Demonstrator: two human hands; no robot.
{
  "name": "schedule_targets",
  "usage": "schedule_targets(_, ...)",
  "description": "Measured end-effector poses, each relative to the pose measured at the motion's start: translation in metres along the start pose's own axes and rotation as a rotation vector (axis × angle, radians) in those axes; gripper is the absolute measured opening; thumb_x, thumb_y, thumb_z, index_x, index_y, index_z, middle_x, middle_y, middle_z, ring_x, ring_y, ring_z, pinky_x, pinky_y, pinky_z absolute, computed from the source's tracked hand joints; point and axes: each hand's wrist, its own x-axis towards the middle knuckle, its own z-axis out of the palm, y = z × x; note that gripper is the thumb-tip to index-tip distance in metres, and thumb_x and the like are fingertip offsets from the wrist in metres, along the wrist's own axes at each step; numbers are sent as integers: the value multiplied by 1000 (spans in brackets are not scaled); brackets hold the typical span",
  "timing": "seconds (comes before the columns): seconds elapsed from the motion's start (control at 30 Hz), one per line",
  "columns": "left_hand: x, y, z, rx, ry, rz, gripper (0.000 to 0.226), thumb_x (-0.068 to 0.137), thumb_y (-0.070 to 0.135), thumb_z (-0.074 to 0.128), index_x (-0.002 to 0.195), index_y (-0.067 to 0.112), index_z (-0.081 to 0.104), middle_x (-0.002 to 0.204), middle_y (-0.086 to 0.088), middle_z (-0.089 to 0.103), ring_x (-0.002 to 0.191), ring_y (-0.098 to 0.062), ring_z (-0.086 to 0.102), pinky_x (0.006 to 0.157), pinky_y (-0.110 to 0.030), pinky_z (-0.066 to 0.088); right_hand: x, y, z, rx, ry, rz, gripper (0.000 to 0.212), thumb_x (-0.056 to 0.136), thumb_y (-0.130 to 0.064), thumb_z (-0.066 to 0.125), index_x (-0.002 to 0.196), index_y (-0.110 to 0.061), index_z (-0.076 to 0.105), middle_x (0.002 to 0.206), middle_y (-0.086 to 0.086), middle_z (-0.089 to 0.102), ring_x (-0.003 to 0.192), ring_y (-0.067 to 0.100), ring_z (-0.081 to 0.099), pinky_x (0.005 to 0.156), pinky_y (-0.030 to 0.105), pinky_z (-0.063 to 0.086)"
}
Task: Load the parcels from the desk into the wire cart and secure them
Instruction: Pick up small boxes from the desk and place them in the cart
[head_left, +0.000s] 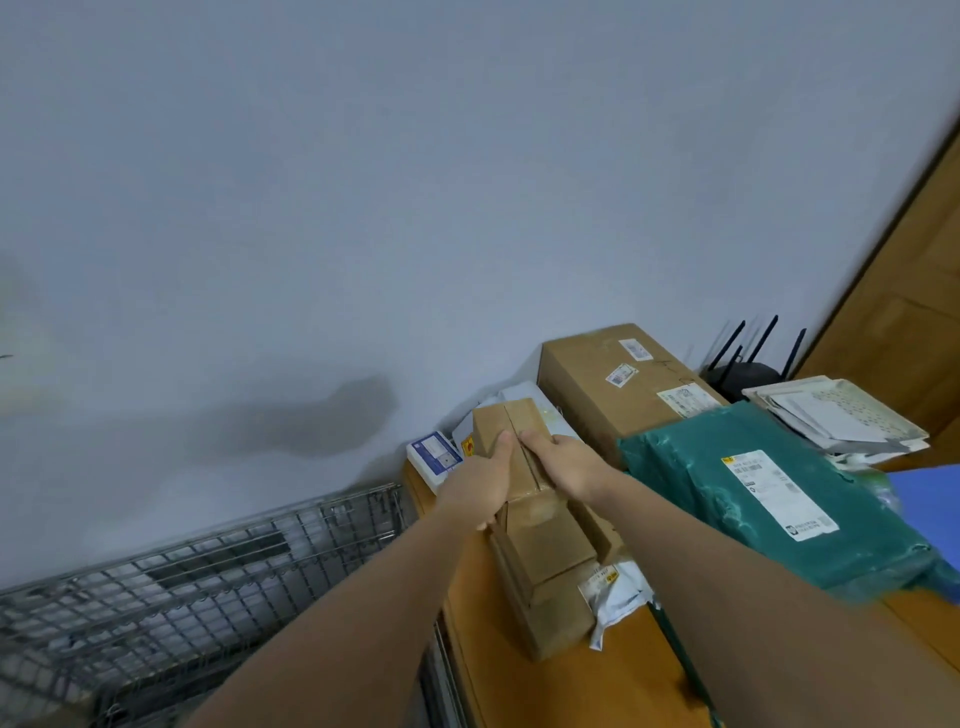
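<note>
- Wire cart (171, 587): low at the left, beside the desk's left end, against the pale wall (363, 182).
- White box (434, 460): small, at the desk's far left corner, just left of the hands.
- Left hand (475, 486): arm stretched forward; fingers curled over the left side of a narrow cardboard box (524, 499), thumb on top, gripping it.
- Right hand (563, 462): arm reaching in from lower right; fingers wrapped over the same box's top right edge, gripping it. The thumbs nearly meet at its centre seam.
- Desk (623, 686): orange-brown; smaller cardboard boxes and a white bag (618, 597) lie by the held box.
- Big cardboard box (613, 384): behind, by the wall, labels on top.
- Green parcel (753, 493): right of the hands, white label up.
- Router (743, 374) and papers (836, 415): far right.
</note>
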Motion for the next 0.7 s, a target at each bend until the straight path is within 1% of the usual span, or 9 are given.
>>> schedule_targets(0.07,-9,-8,-37,35,73,16,85,96,75,16,137,13,56,112,-17,68,93,-30,70,89,-43,60,-10,-34,14,27,-61,-35,60,90,-66,40,108,-16,67,107,8,71,99,25,66,97,45,51)
schedule_targets(0.1,-15,-15,-57,38,116,13,85,95,76,17,134,13,60,113,-18,68,94,-32,70,89,-42,59,-14,-51,23,41,-89,-59,56,91,-64,41,103,-17,68,104,8,72,96,24,68,96,45,52)
schedule_targets(0.17,-29,-32,-97,24,211,-6,91,92,80,17,122,9,66,109,-18,70,92,-32,70,88,-41,59,-23,-86,48,43,-135,-126,52,92,-62,42,99,-18,69,102,6,73,95,22,69,95,42,53)
schedule_targets(0.23,-46,-54,-138,20,290,-23,94,91,82,15,119,8,67,110,-15,71,92,-30,70,90,-43,58,-33,-121,78,23,-164,-200,51,93,-62,43,96,-20,70,103,6,73,93,20,69,92,38,55)
schedule_targets(0.27,-56,-67,-157,15,325,-37,93,91,81,15,119,9,66,110,-14,71,91,-29,70,89,-43,59,-39,-137,95,10,-183,-236,52,93,-62,43,97,-19,71,104,6,73,93,20,69,89,36,55)
schedule_targets(0.4,-102,-126,-226,-13,446,-133,90,90,83,14,119,12,62,103,-13,69,81,-25,70,75,-40,63,-63,-193,169,-45,-303,-334,58,95,-61,43,116,-13,67,113,10,69,95,24,65,82,34,52)
schedule_targets(0.5,-137,-171,-265,-73,527,-195,90,88,86,17,120,15,61,102,-11,68,78,-24,70,68,-37,63,-85,-223,223,-69,-400,-395,52,93,-61,45,114,-19,66,110,6,70,98,25,68,91,41,57)
schedule_targets(0.57,-158,-200,-284,-104,563,-225,90,86,88,18,115,16,62,99,-10,69,78,-25,70,67,-36,63,-98,-237,256,-81,-438,-442,49,94,-61,45,113,-20,65,106,5,71,97,26,69,91,45,57)
schedule_targets(0.7,-187,-256,-299,-179,599,-303,91,84,89,20,108,13,64,92,-11,71,74,-26,72,64,-37,64,-119,-247,318,-127,-510,-509,48,96,-61,42,117,-22,61,106,4,69,94,24,68,88,41,58)
